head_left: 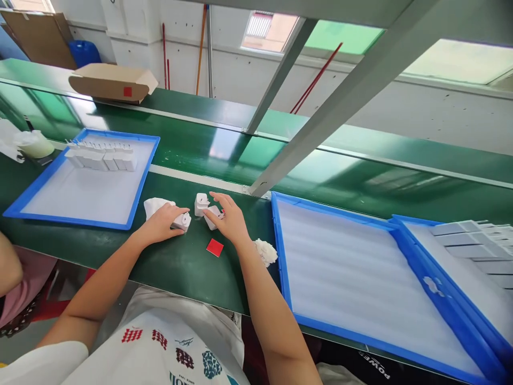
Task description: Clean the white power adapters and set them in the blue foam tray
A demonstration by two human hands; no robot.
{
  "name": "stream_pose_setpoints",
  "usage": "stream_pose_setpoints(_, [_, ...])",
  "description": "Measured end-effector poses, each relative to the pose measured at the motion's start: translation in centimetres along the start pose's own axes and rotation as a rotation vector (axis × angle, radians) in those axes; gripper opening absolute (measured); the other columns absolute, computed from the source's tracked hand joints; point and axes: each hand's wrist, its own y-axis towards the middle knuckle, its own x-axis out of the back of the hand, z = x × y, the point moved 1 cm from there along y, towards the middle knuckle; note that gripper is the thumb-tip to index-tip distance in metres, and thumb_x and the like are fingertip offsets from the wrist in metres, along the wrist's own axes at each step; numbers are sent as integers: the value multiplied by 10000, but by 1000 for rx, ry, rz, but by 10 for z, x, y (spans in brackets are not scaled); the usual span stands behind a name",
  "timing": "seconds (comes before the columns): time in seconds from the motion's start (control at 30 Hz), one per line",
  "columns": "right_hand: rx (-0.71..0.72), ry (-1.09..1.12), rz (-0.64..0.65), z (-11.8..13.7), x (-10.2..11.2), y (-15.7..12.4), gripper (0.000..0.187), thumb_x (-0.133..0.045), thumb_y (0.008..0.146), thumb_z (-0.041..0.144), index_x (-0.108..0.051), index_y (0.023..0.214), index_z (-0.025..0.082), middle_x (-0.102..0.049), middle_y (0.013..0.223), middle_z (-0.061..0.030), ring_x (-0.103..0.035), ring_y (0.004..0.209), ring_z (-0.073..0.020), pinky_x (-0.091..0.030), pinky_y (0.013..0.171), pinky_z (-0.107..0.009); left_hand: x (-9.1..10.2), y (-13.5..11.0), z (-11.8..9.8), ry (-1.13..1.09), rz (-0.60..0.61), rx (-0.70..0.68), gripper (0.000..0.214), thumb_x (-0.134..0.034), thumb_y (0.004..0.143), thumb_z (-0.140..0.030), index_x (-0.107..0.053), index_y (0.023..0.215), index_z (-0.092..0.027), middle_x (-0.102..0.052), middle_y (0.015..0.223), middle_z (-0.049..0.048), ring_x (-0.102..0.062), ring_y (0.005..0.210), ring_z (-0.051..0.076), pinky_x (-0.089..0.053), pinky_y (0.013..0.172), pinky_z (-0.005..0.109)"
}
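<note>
My left hand [162,224] is closed around a small white power adapter [184,221], thumb and forefinger on its two sides. A white cloth [157,205] lies just behind that hand. My right hand [231,218] grips a second white power adapter [212,219], with the thumb across its near side and the forefinger reaching past it. Close to that forefinger, a third white power adapter [201,203] stands on the green table. A red square piece [215,247] lies flat below my right hand. Crumpled whitish material [265,252] rests by my right forearm.
At left, a blue-rimmed tray [90,218] holds a row of white adapters [102,159]. Another blue-rimmed tray [340,272] lies at right, overlapped by a further tray [460,299] with adapters. A slanted metal post [320,123] rises behind the table. Someone's arm [8,267] shows at far left.
</note>
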Motion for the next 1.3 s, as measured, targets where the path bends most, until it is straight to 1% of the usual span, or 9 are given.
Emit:
stream_pose_setpoints(0.07, [81, -29, -120, 8, 2, -1, 311, -610, 929, 357, -665, 1210, 234, -702, 1217, -112, -652, 1145, -279, -535, 976, -449, 7, -5, -6, 16, -7, 85, 462, -719, 819, -389, -671, 1240, -205, -708, 1065, 104, -633, 1031, 319, -515, 896, 428])
stream_pose_setpoints(0.13, [165, 11, -207, 22, 2, -4, 211, -567, 956, 298, -698, 1109, 236, -735, 1129, -105, -674, 1083, -260, -530, 973, -443, 12, -13, -17, -1, -102, 203, 459, -709, 807, -499, -705, 1157, -201, -720, 928, 84, -668, 870, 290, -517, 783, 374])
stream_pose_setpoints(0.2, [226, 123, -213, 40, 0, -10, 177, -554, 965, 253, -705, 1058, 249, -751, 1068, -81, -694, 1018, -235, -552, 923, -418, 14, -26, -31, -68, -222, 292, 463, -683, 808, -559, -700, 1118, -216, -709, 795, 37, -658, 706, 234, -493, 684, 321])
stream_pose_setpoints(0.3, [264, 262, -148, 68, -7, -22, 142, -593, 954, 245, -702, 1043, 270, -760, 1034, -47, -709, 985, -215, -579, 880, -395, 11, -46, -55, -187, -343, 327, 349, -662, 819, -532, -681, 993, -230, -648, 642, -26, -580, 540, 159, -425, 559, 259])
stream_pose_setpoints(0.47, [307, 321, -200, 93, -17, -36, 127, -638, 930, 227, -693, 1034, 275, -774, 977, -35, -724, 919, -212, -604, 821, -390, 7, -64, -77, -213, -508, 310, 211, -653, 801, -430, -618, 855, -229, -628, 629, -38, -540, 501, 123, -380, 506, 228])
stream_pose_setpoints(0.7, [300, 374, -287, 102, -20, -44, 133, -643, 920, 165, -679, 1002, 264, -778, 973, -42, -730, 890, -206, -607, 777, -377, 0, -69, -79, -28, -642, 302, 244, -630, 828, -454, -648, 910, -225, -676, 661, 2, -617, 546, 158, -401, 521, 241])
stream_pose_setpoints(1.0, [348, 404, -232, 100, -22, -44, 112, -607, 929, 159, -646, 942, 263, -760, 949, -45, -718, 886, -208, -598, 759, -377, -1, -75, -77, 39, -647, 260, 266, -639, 841, -465, -683, 940, -222, -707, 670, 11, -628, 530, 166, -428, 522, 248])
stream_pose_setpoints(1.13, [299, 405, -217, 98, -23, -44, 101, -626, 930, 204, -646, 1009, 265, -757, 960, -45, -718, 865, -200, -602, 730, -353, 0, -76, -78, 36, -634, 251, 291, -627, 859, -471, -708, 992, -226, -745, 740, 27, -655, 571, 171, -463, 556, 250])
stream_pose_setpoints(1.3, [335, 369, -242, 100, -24, -45, 92, -605, 937, 174, -631, 951, 262, -759, 949, -52, -723, 876, -212, -598, 750, -375, 5, -78, -79, 50, -645, 224, 352, -614, 868, -499, -727, 1028, -207, -753, 758, 49, -639, 558, 163, -470, 556, 251])
